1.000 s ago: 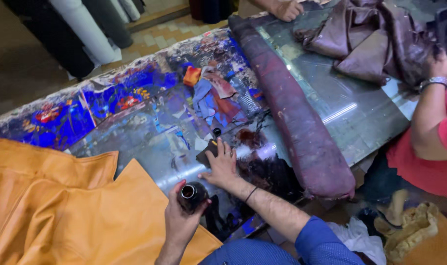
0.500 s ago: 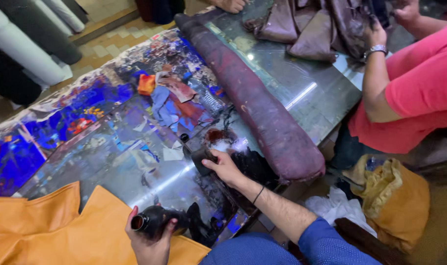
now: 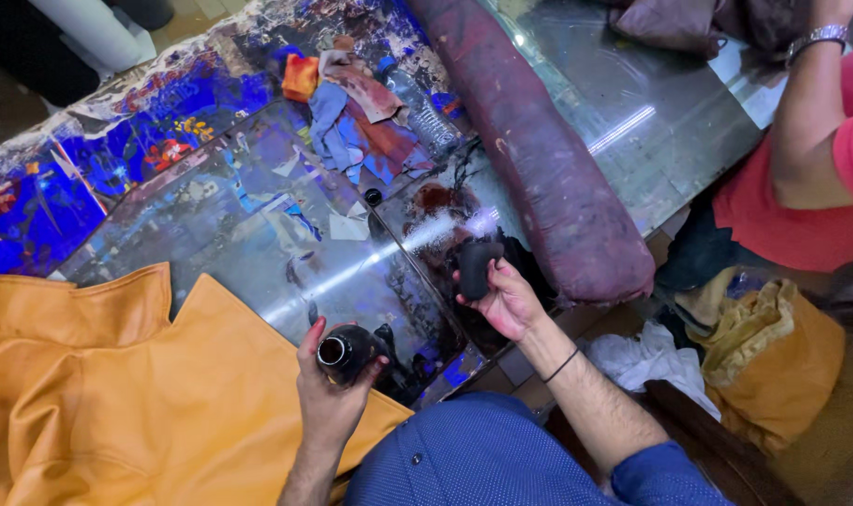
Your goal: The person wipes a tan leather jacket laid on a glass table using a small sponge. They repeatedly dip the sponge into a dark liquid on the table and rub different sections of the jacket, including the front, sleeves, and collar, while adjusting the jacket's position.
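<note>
My left hand [image 3: 328,398] grips a small dark bottle [image 3: 347,353] with its open mouth facing up, held just over the edge of an orange leather piece [image 3: 98,394]. My right hand [image 3: 506,300] holds a dark sponge pad [image 3: 478,269] lifted above a dark-stained patch of the glass tabletop [image 3: 258,225]. A small black cap [image 3: 373,197] lies on the glass beyond both hands.
A long maroon leather roll [image 3: 539,159] lies diagonally to the right of my right hand. Stained rags [image 3: 356,117] are heaped at the back. Another person in a red shirt [image 3: 810,178] sits at the right, near a tan cloth bundle [image 3: 773,356] and white plastic [image 3: 646,361].
My right hand has lifted off the stained glass with the dark sponge pad in it. My left hand has raised the bottle upright. The view has shifted right and closer.
</note>
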`<state>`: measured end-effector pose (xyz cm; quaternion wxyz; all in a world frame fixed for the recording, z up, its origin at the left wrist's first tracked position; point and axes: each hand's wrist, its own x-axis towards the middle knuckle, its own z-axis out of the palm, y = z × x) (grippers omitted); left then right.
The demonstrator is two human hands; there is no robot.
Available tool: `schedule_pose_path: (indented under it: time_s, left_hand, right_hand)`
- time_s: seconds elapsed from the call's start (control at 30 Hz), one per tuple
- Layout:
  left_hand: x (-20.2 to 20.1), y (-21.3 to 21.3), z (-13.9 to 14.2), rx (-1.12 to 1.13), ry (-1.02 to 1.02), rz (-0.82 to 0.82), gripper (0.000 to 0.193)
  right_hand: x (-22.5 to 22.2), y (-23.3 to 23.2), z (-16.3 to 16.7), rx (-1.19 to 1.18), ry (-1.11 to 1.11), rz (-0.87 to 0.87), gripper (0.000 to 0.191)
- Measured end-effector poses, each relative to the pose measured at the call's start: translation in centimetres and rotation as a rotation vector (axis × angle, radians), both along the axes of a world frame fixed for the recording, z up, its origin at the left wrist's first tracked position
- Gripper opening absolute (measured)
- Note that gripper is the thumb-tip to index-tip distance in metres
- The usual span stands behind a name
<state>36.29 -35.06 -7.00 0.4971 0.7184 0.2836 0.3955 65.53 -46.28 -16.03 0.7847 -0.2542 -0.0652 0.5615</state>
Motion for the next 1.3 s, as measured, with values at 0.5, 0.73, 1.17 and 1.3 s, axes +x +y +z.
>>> schedule_pose_path:
  time_s: [0.5, 0.73, 1.17, 1.3]
  left_hand:
    - [0.7, 2.1, -1.8, 0.110, -0.046, 0.067, 0.085]
    - [1.5, 2.8, -3.8, 0.118, -0.080, 0.123, 0.082]
    - [1.8, 3.0, -1.9, 0.348, -0.013, 0.110, 0.082]
    - [1.9, 3.0, -1.4, 0.354, 0.010, 0.106, 0.082]
  right_hand:
    - [-3.3, 0.1, 2.5, -0.174, -1.212, -0.235, 0.031]
    - [-4.2, 0.9, 4.7, -0.307, -1.952, -0.351, 0.041]
    - [-4.6, 3.3, 3.8, -0.595, -2.272, -0.024, 0.043]
    - [-4.2, 4.4, 4.0, -0.625, -2.271, -0.024, 0.034]
